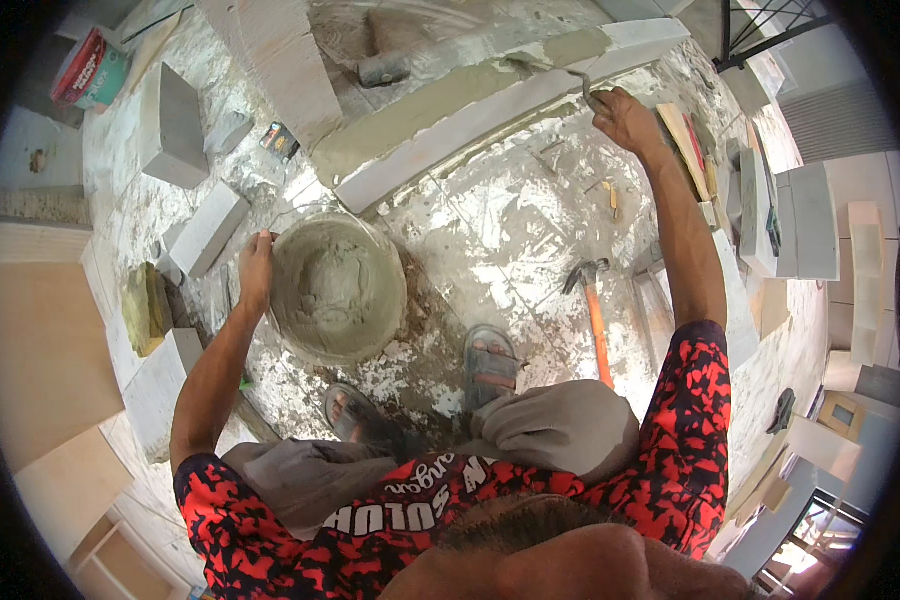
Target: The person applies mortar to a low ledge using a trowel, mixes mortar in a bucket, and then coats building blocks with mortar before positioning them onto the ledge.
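My right hand [628, 122] is closed around the handle of a trowel [528, 64], whose blade rests in grey mortar [450, 100] along the top of a low row of pale blocks [470, 132]. The mortar covers much of that top; the far right end is bare. My left hand [256, 268] grips the left rim of a round bucket [394, 262] standing on the floor. More wet mortar [338, 285] lies inside it, smeared up the walls.
A hammer [597, 325] with an orange handle lies before my right foot. A dark mallet head [383, 69] sits beyond the block row. Loose blocks [173, 125] and a red-and-green pail [92, 68] stand at left. Wood strips [682, 145] and more blocks [808, 222] are at right.
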`<state>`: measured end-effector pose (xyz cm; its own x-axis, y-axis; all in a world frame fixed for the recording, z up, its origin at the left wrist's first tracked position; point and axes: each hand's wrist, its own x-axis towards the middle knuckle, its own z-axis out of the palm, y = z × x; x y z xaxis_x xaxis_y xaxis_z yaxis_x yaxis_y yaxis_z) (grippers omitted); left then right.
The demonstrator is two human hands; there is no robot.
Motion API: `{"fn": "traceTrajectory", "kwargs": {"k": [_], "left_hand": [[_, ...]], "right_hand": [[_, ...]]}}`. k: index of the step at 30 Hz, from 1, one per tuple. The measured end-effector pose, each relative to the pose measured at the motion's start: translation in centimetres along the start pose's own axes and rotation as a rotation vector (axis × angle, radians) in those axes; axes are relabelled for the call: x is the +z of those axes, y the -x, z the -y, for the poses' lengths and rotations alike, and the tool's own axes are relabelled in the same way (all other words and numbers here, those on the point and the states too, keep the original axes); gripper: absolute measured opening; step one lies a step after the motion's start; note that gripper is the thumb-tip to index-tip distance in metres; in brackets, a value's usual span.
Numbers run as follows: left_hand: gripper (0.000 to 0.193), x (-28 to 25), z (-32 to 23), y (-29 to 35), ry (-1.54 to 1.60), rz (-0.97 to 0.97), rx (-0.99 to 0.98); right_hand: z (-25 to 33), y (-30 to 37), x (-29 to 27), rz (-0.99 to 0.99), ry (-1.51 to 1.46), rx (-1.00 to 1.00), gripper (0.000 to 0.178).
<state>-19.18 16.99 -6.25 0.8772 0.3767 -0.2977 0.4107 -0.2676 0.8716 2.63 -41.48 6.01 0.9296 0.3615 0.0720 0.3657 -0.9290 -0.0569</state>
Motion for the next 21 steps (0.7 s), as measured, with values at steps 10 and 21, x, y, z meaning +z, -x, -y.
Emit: {"fn": "traceTrajectory", "kwargs": {"k": [10,21], "left_hand": [[0.045,0.1,0.6,-0.5,0.005,0.016,-0.031],[0.044,0.1,-0.8,0.2,-0.050,0.030,0.040]], "right_hand": [[-1.9,-2.0,-1.6,0.091,-0.159,0.202,0.047],[1.4,-1.3,-1.6,0.457,-1.169,0.445,0.026]]}}
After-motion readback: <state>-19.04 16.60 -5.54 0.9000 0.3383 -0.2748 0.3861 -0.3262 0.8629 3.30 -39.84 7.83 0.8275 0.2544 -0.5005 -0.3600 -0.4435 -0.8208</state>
